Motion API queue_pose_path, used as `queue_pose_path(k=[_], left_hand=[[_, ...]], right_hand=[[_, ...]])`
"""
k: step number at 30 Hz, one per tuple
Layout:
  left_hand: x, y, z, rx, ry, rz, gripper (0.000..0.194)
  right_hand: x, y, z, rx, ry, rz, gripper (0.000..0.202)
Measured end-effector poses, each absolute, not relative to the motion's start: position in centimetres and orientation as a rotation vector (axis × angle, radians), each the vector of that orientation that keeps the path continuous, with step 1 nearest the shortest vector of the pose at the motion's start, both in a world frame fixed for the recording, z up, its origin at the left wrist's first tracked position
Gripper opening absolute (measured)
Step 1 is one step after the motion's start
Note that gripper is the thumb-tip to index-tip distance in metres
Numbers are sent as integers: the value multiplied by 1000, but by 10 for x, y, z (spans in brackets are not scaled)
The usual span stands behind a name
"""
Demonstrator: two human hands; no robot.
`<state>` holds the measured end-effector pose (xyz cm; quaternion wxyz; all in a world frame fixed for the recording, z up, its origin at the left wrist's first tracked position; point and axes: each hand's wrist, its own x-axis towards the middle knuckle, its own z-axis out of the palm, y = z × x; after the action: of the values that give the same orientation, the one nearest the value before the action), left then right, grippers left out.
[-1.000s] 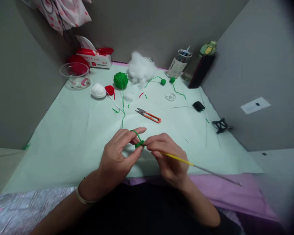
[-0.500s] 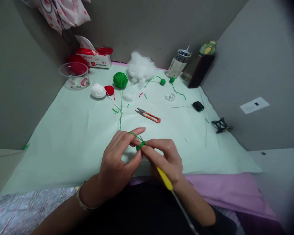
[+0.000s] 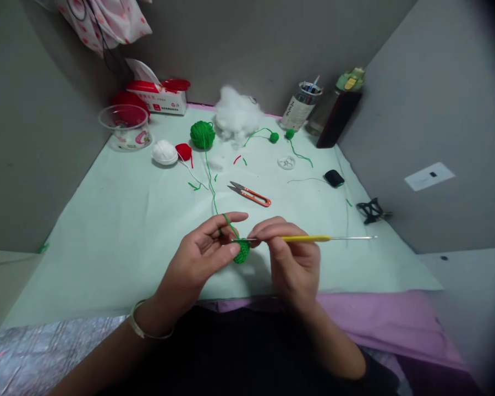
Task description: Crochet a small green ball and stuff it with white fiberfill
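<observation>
My left hand [image 3: 202, 250] pinches a small green crochet piece [image 3: 242, 252] between thumb and fingers, its index finger stretched out with green yarn [image 3: 213, 192] running over it. That yarn leads back to a green yarn ball [image 3: 202, 135]. In my right hand [image 3: 295, 253] is a crochet hook [image 3: 307, 238] with a yellow handle, held level and pointing left. The hook's metal tip is at the top edge of the green piece; whether it passes through a loop is too small to tell.
Orange thread snips [image 3: 251, 195] lie beyond my hands. Farther back are a white yarn ball [image 3: 165, 153], a red yarn ball [image 3: 183, 152], white stuffing [image 3: 237, 114], a tissue box [image 3: 165, 100], a plastic tub [image 3: 126, 129] and a pen holder [image 3: 300, 107]. Grey partitions enclose the table.
The hook has swung from pointing down toward me to lying level. My right hand has moved slightly right and turned, and more of the green piece shows.
</observation>
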<state>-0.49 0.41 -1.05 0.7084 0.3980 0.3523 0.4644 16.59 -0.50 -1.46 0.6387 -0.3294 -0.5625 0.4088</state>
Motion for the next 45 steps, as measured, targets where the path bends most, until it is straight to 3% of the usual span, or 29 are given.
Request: queue_pose_path(k=[8, 16, 22, 26, 37, 45], left_hand=[[0, 3, -14, 821, 735, 969, 50], [-4, 6, -13, 672, 536, 901, 44], [2, 0, -13, 952, 786, 1048, 48], [-1, 0, -12, 1033, 798, 1010, 41], [-3, 1, -8, 1040, 872, 1023, 43], [-4, -1, -8, 1143, 957, 1049, 42]], right_hand=[[168, -3, -23, -734, -1174, 1097, 15], [177, 4, -15, -696, -1065, 1258, 18], [168, -1, -22, -757, -1248, 1006, 15], [168, -6, -24, -834, -1334, 807, 15], [170, 5, -19, -679, -1115, 1223, 18], [178, -1, -18, -719, -1320, 1054, 18]])
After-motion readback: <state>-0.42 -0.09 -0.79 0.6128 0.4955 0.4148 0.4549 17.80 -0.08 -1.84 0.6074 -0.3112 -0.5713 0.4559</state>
